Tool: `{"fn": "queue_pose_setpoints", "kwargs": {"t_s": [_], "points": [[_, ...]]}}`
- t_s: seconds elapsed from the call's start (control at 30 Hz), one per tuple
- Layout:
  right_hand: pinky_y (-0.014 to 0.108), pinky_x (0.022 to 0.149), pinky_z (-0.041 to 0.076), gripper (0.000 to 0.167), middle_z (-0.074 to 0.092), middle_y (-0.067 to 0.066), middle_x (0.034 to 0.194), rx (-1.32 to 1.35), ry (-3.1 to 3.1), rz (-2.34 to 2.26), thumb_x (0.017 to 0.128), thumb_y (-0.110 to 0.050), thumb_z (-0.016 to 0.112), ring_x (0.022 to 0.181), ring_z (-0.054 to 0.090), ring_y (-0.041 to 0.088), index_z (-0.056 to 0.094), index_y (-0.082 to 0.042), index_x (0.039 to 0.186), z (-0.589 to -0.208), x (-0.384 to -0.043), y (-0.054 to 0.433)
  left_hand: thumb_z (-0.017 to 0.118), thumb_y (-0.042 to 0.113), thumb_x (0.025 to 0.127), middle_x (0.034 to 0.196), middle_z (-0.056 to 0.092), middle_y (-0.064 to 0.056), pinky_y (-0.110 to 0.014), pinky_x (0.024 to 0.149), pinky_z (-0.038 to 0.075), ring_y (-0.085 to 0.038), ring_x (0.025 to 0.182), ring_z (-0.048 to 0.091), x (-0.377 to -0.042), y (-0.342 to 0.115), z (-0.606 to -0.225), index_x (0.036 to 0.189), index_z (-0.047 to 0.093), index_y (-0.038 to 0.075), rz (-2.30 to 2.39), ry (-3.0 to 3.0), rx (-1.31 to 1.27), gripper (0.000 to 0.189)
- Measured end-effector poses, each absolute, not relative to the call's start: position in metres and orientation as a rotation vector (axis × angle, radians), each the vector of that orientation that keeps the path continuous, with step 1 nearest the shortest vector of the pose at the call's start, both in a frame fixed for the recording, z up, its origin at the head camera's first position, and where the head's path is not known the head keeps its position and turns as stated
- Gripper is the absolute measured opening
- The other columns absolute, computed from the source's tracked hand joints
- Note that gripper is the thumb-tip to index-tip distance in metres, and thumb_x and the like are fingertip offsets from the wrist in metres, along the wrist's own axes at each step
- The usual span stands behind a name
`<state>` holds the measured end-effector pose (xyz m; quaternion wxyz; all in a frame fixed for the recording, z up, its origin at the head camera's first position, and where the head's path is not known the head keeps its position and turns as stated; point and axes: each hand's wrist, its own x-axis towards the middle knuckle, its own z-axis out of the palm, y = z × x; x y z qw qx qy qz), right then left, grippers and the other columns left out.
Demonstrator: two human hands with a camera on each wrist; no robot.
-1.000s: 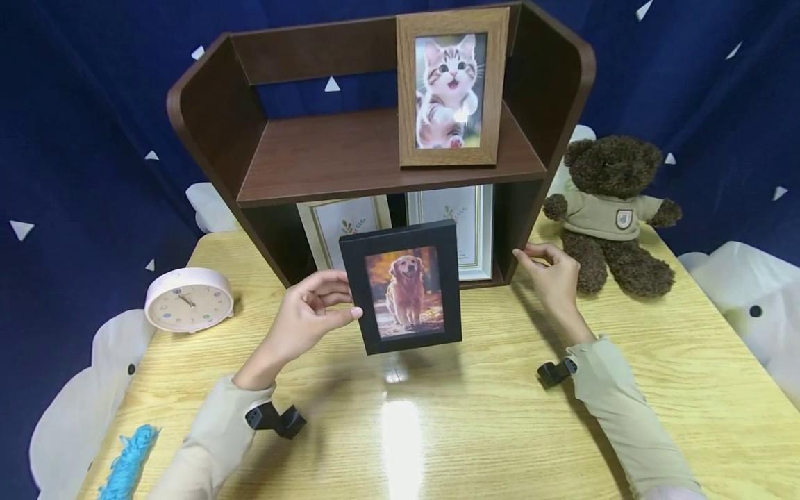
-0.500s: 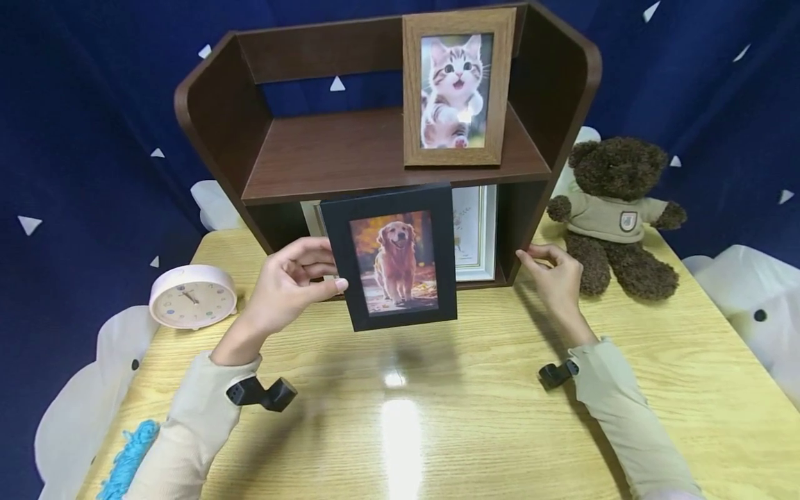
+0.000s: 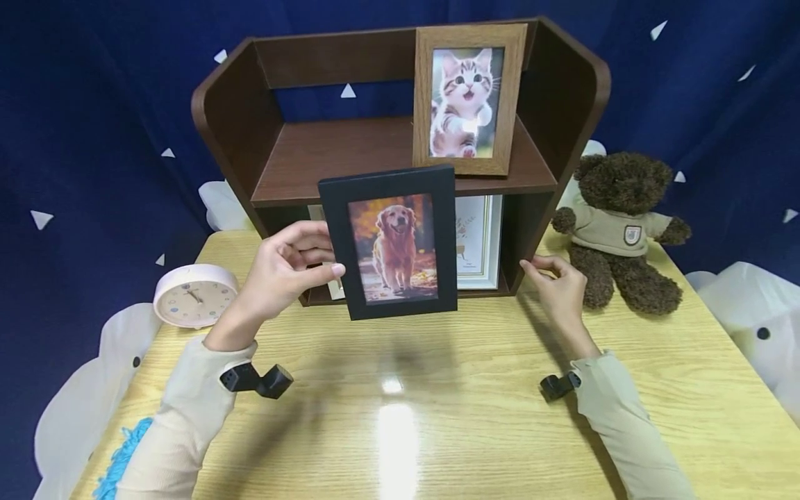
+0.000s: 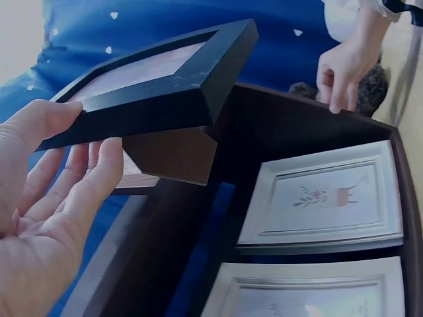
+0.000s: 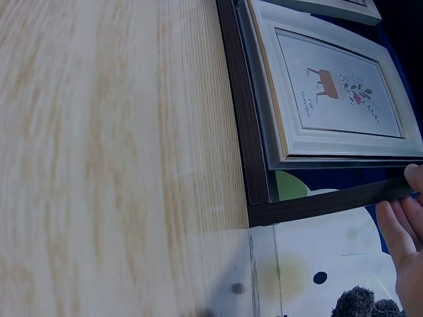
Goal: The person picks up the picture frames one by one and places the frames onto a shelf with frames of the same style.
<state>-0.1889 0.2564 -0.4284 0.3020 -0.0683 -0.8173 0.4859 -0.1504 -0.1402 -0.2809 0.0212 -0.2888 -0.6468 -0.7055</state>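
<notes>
"The left hand (image 3: 278,274)?"
"It pinches the black rectangular picture frame (image 3: 394,250) by one edge, thumb (image 3: 323,274) in front, above the glossy wood-grain table (image 3: 494,430) and before the dark brown shelf (image 3: 340,149)."
"And the right hand (image 3: 558,288)?"
"A narrow grip on the shelf's side panel (image 3: 526,226)."

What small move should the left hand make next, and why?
Probably raise the dog frame slightly toward the upper shelf: the left hand holds it in the air, and that shelf shows bare space left of the cat frame.
</notes>
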Motion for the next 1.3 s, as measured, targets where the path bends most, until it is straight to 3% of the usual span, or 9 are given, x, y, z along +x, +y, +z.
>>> {"fn": "queue_pose_setpoints", "kwargs": {"t_s": [0.63, 0.87, 1.3], "points": [[0.005, 0.059, 0.046, 0.009, 0.072, 0.011, 0.085, -0.12, -2.133, 1.298, 0.078, -0.014, 0.078, 0.07, 0.058, -0.011, 0.073, -0.007, 0.081, -0.428, -0.189, 0.256, 0.055, -0.028, 0.074, 0.092, 0.07, -0.003, -0.025, 0.068, 0.059, -0.013, 0.078, 0.068, -0.164, -0.162, -0.241, 0.11, 0.065, 0.009, -2.251, -1.9, -0.771, 0.053], [0.005, 0.059, 0.046, 0.014, 0.072, 0.014, 0.087, -0.123, -2.135, 1.301, 0.079, -0.013, 0.078, 0.07, 0.057, -0.014, 0.072, -0.001, 0.082, -0.428, -0.188, 0.256, 0.053, -0.029, 0.075, 0.091, 0.071, -0.004, -0.028, 0.068, 0.059, -0.013, 0.077, 0.069, -0.175, -0.167, -0.229, 0.11, 0.066, 0.007, -2.222, -1.917, -0.738, 0.051], [0.007, 0.063, 0.046, 0.013, 0.072, 0.014, 0.086, -0.115, -2.133, 1.289, 0.079, -0.013, 0.078, 0.071, 0.057, -0.012, 0.072, -0.002, 0.082, -0.428, -0.189, 0.256, 0.059, -0.024, 0.078, 0.091, 0.069, -0.011, -0.031, 0.067, 0.059, -0.018, 0.077, 0.069, -0.192, -0.171, -0.205, 0.111, 0.064, 0.0, -2.264, -1.843, -0.772, 0.041]]}}
